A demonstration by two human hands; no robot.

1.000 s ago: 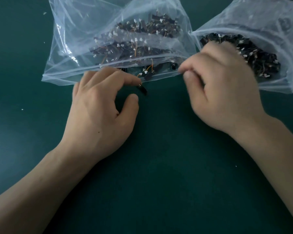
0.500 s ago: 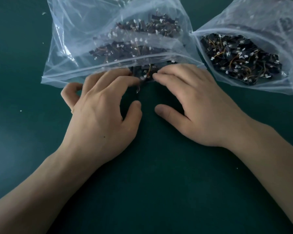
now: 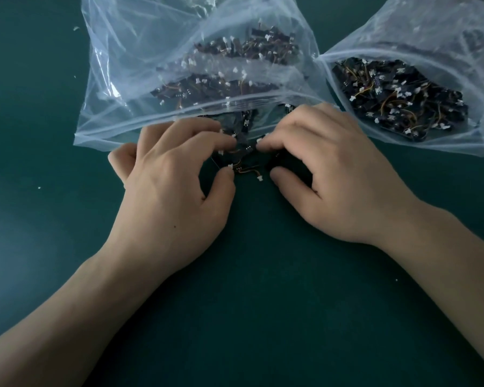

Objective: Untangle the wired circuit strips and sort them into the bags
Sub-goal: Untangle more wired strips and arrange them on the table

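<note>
Two hands worked at one small tangle of black circuit strips (image 3: pixel 242 150) (orange wires, white plugs), which lay on the dark green table mat (image 3: pixel 263 303) just at the mouth of the larger clear plastic zip bag (image 3: pixel 151 65). Half a second before, the strips sat under the fingertips at the bag lip. Now they were drawn out toward the person, with one wired plug lying free between the thumbs. Left hand (image 3: pixel 173 196): palm down, fingers curled, thumb and forefinger pinching the tangle's left end. Right hand (image 3: pixel 333 177): flatter before, fingers now bent, forefinger tip and thumb nipping the tangle's right side. A second clear plastic bag (image 3: pixel 430 37), holding loose strips, lay beyond the right hand.
</note>
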